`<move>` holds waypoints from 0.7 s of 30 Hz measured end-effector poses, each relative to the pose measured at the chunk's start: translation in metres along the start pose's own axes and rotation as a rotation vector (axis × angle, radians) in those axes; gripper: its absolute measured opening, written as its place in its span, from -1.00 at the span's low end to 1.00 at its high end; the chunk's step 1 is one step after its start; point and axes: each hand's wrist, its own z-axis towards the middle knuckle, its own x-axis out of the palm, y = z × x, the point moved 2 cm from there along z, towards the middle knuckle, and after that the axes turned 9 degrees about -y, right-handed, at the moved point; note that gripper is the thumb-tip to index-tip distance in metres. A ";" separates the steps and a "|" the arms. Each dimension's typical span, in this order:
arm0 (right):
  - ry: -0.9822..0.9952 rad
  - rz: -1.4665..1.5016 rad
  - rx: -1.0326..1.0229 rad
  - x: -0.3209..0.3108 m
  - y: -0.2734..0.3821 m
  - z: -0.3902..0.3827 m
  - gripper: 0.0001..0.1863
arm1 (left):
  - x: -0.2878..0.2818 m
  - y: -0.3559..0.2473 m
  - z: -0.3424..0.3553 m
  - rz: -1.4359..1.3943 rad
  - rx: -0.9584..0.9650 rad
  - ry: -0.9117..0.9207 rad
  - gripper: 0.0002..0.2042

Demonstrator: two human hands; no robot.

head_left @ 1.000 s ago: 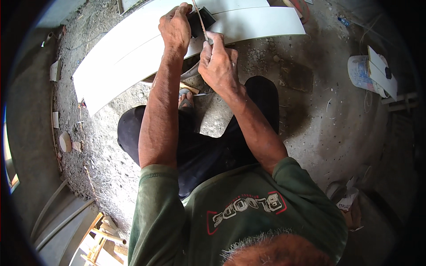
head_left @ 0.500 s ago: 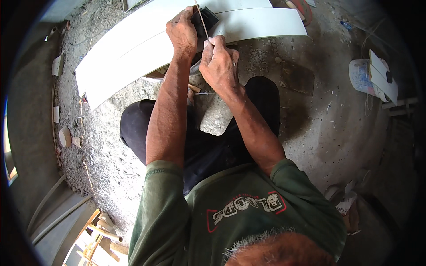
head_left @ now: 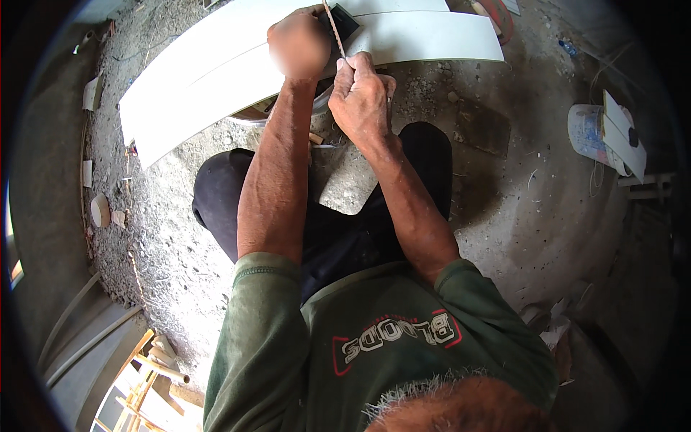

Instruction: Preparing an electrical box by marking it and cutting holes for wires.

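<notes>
Two long white panels (head_left: pixel 187 93) lie across the upper view, over a round object (head_left: pixel 245 117) mostly hidden beneath. A dark, box-like piece (head_left: pixel 346 26) sits on them. My right hand (head_left: pixel 363 101) pinches the lower end of a thin, reddish, rough-edged strip (head_left: pixel 333 32), which runs up across the dark piece and out of the top edge. My left hand (head_left: pixel 299 47) is just left of the strip, against the dark piece; it is blurred, and what its fingers grip cannot be made out. My knees are bent below the panels.
At right stands a pale bucket (head_left: pixel 583 126) with a white board (head_left: pixel 622 144) leaning on it. A red curved item (head_left: pixel 502 27) lies behind the panels. Rubble lines the left wall (head_left: pixel 43 216); pale pipes (head_left: pixel 92 345) and light wooden pieces (head_left: pixel 147 371) are at lower left.
Both hands, the strip and the dark piece have shifted slightly rightward in the view. My right hand keeps its pinch; my left hand now appears blurred.
</notes>
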 end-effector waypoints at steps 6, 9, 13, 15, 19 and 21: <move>-0.093 0.003 -0.114 -0.013 0.002 -0.027 -0.87 | -0.005 -0.002 0.004 -0.222 -0.195 -0.052 -0.75; -0.073 0.079 -0.033 -0.013 0.004 -0.022 -0.85 | -0.009 -0.003 0.003 0.118 0.302 -0.169 -0.73; -0.036 -0.086 -0.011 0.004 0.007 0.031 -0.85 | 0.001 -0.003 0.017 0.211 0.248 -0.039 -0.75; -0.145 0.042 -0.089 0.005 -0.007 0.011 -0.84 | 0.000 -0.014 0.012 0.028 0.218 -0.052 -0.76; -0.003 0.040 0.060 -0.020 0.008 -0.039 -0.84 | -0.013 -0.016 0.016 0.111 0.284 -0.162 -0.79; -0.004 0.113 0.150 -0.020 0.011 -0.031 -0.83 | -0.010 -0.010 0.015 -0.183 -0.061 -0.120 -0.77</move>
